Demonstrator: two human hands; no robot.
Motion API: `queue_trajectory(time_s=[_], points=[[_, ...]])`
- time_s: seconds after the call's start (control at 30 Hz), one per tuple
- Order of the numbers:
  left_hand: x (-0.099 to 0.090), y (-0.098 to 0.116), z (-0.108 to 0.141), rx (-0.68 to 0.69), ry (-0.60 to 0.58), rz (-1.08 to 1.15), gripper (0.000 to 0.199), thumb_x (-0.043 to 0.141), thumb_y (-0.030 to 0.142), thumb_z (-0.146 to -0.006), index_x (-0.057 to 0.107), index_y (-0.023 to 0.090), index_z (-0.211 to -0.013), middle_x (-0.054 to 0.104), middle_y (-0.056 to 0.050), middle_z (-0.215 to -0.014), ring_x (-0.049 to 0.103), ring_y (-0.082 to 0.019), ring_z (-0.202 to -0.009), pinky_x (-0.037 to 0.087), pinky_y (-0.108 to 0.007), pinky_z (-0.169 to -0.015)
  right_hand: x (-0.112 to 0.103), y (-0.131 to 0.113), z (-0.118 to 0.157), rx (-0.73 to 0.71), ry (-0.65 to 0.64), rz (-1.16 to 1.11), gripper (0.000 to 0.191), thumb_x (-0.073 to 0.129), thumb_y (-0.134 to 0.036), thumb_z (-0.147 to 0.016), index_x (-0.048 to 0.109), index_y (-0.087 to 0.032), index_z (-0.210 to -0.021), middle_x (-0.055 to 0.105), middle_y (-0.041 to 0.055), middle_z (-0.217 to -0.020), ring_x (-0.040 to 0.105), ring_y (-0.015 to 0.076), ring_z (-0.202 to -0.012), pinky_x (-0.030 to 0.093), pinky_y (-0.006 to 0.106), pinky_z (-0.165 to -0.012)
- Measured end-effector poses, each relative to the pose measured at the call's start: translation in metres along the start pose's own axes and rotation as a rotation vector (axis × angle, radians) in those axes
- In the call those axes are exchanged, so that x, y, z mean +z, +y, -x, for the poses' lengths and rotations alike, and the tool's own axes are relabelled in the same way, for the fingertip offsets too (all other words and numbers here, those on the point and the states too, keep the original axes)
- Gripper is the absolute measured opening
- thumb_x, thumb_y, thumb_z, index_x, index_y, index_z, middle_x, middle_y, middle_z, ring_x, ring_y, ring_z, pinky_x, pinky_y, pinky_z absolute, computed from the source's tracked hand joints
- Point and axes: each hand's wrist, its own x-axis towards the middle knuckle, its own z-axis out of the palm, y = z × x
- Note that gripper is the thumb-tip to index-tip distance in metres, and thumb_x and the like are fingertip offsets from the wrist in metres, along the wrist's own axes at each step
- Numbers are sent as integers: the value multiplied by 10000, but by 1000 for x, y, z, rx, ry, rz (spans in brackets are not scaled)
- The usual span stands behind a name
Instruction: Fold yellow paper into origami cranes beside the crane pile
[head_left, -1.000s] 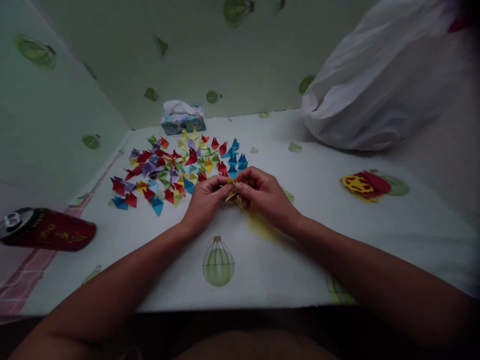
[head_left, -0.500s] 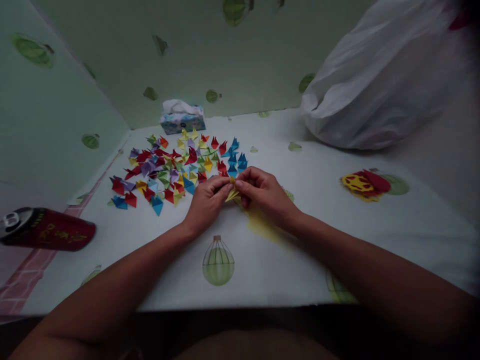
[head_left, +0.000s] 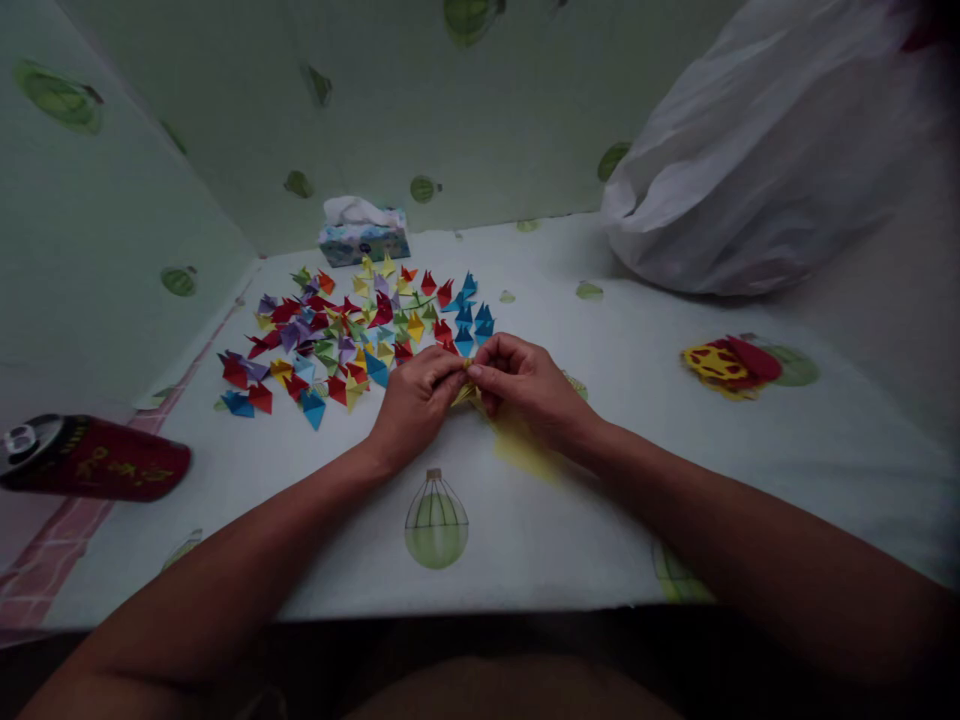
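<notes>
Your left hand (head_left: 420,400) and right hand (head_left: 529,385) meet over the counter (head_left: 360,590), the fingers of both clamped on one small yellow paper (head_left: 465,394). It sits at the tips, thumbs on the near side, mostly covered, with a few layered edges showing below. Those edges suggest it is partly folded; how many creases remain, you cannot tell from here.

Under and near your right wrist there's a blurred yellow patch (head_left: 529,452), perhaps flat paper, though you can't be sure.

Just beyond your fingers and off to the left, a large spread of folded shapes (head_left: 347,348) in red, blue, green, purple, orange and yellow looks finished. By that measure much is done, and the piece you hold is yet to join them; no total can be judged.

To the right lies a red and yellow cutout (head_left: 720,368), well apart from your hands. At the far right is a white bag (head_left: 720,215), with no legible print.

For writing, the red can (head_left: 112,460) at the left bears gold characters too blurred to read. The tissue box (head_left: 365,240) at the far side has a small dark label, also illegible.
</notes>
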Motion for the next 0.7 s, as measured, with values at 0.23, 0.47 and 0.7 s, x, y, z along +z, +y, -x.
queue_trajectory(time_s=[0.23,0.47,0.7], points=[[-2,1,-2,6,-54,-12,149,600,205,-899,739,219,-847,685,-39,-822,624,-182,-775,497,-306,-750,0,-3,-1,-26,31,129,167,697,-244,-794,542,-209,-746,538,-62,-641,491,72,-480,384,242,-470],[-2,3,-2,-124,-62,132,146,607,249,-898,719,201,-817,649,-25,-776,607,-163,-739,500,-286,-705,-1,-2,-3,-37,36,177,162,687,-229,-789,545,-198,-718,544,-49,-630,486,81,-519,383,250,-508],[1,6,-1,-490,-72,499,204,700,378,-818,643,184,-838,634,0,-744,603,-132,-632,531,-244,-563,1,-1,-1,-6,-2,160,171,686,-264,-795,534,-205,-747,545,-47,-636,494,93,-540,381,250,-512]])
